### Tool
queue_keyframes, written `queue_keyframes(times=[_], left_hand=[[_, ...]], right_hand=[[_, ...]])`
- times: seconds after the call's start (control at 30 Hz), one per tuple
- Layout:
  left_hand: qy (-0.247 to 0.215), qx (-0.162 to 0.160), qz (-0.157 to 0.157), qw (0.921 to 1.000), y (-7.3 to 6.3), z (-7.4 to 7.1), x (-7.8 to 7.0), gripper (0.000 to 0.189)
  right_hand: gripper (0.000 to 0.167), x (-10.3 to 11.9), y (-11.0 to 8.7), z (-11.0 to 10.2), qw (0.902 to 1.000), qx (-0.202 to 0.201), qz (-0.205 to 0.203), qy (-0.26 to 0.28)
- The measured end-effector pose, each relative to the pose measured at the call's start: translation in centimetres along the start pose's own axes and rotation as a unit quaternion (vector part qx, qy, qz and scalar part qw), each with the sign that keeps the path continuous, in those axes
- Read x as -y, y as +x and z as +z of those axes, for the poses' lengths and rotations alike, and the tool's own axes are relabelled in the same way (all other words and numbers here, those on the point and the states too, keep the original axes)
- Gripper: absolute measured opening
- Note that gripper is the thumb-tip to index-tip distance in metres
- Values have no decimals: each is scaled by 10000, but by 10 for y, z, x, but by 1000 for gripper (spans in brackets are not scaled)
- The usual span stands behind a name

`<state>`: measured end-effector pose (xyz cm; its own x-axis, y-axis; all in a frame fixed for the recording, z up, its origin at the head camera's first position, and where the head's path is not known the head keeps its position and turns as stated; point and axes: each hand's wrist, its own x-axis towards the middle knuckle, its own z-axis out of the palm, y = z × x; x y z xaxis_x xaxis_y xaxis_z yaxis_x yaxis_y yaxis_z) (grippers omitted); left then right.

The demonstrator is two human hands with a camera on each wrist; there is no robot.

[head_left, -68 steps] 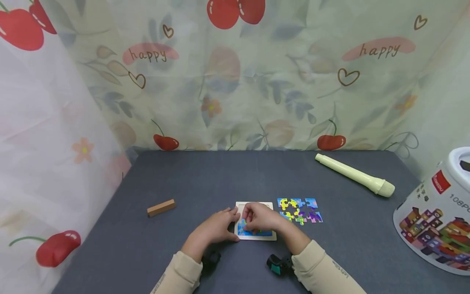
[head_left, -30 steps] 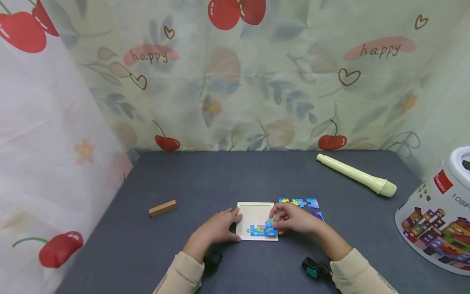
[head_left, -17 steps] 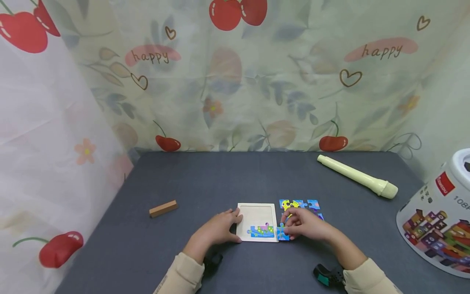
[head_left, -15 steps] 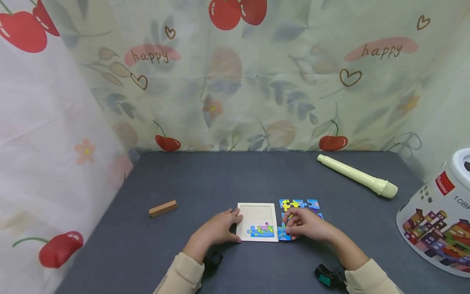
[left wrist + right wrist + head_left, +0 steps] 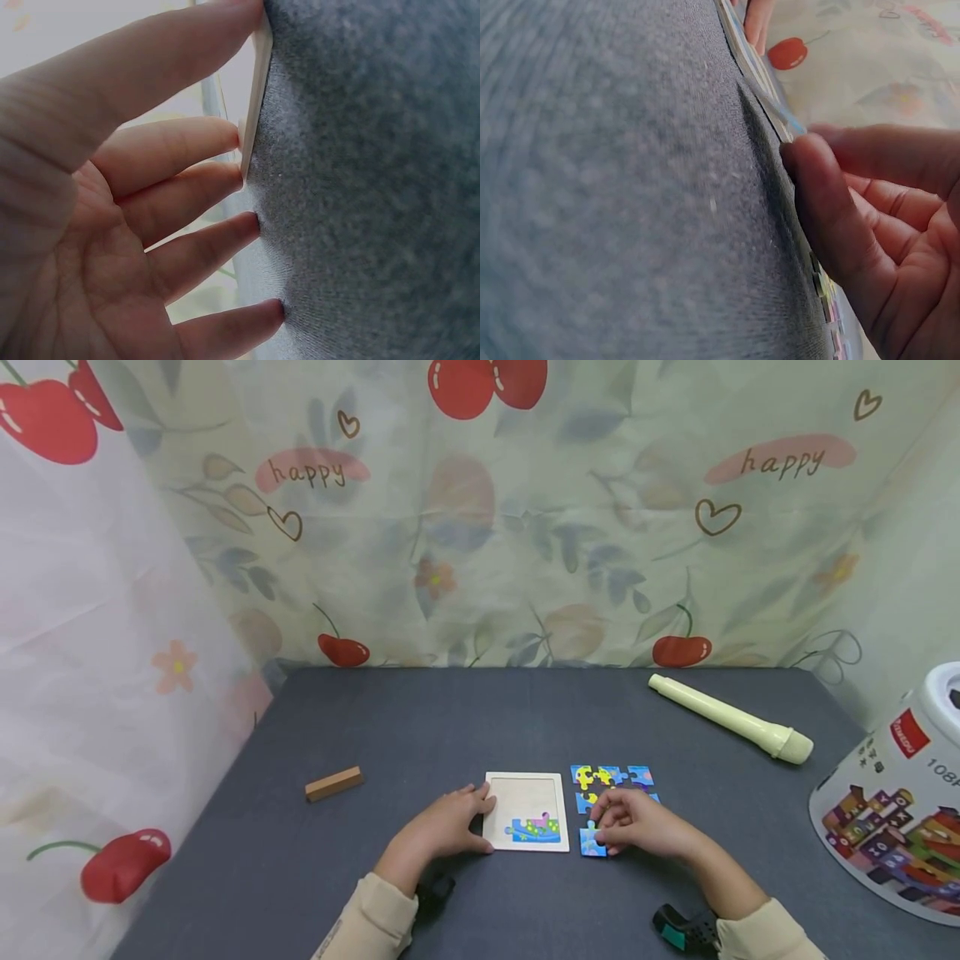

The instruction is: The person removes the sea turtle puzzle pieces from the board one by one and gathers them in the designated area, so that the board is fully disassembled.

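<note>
My right hand (image 5: 637,820) pinches a blue puzzle piece (image 5: 592,842) by its right side, between thumb and forefinger. In the right wrist view the puzzle piece (image 5: 787,116) shows edge-on, tilted off the cloth. Just left of it lies a pale square puzzle tray (image 5: 525,793), with joined blue, green and pink pieces (image 5: 535,830) in its lower right part. My left hand (image 5: 441,828) rests along the tray's left side. The left wrist view shows its fairly straight fingers (image 5: 180,146) touching the tray edge and the cloth. Behind my right hand are loose puzzle pieces (image 5: 600,777), partly hidden.
A wooden block (image 5: 333,784) lies to the left on the dark tabletop (image 5: 450,718). At the back right is a pale yellow microphone-shaped object (image 5: 727,718). A large white printed tub (image 5: 892,810) stands at the right edge. A patterned curtain (image 5: 525,568) hangs behind the table.
My right hand lifts the blue piece from the tray's lower right and carries it right, past the rim. More of the tray's bare floor shows. The left hand keeps its place on the tray.
</note>
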<state>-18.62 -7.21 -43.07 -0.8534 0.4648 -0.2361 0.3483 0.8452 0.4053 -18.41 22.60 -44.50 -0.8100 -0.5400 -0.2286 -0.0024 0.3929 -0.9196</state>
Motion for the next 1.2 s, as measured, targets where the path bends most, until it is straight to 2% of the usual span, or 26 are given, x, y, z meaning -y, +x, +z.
queue_keyframes(times=[0.23,0.53,1.07,1.2], left_hand=[[-7,22,16,10000,-1,-1,0,67],[-12,23,-17,10000,0,-1,0,68],[-60,51,-42,10000,-1,-1,-2,67],[-71,45,-45,10000,-1,-2,-2,67]], right_hand=[[28,0,0,1,9998,-162,55,75],[26,1,0,2,9981,-505,28,-348],[26,1,-1,0,9970,-519,89,-566],[27,0,-2,-1,9969,-477,-13,-621]])
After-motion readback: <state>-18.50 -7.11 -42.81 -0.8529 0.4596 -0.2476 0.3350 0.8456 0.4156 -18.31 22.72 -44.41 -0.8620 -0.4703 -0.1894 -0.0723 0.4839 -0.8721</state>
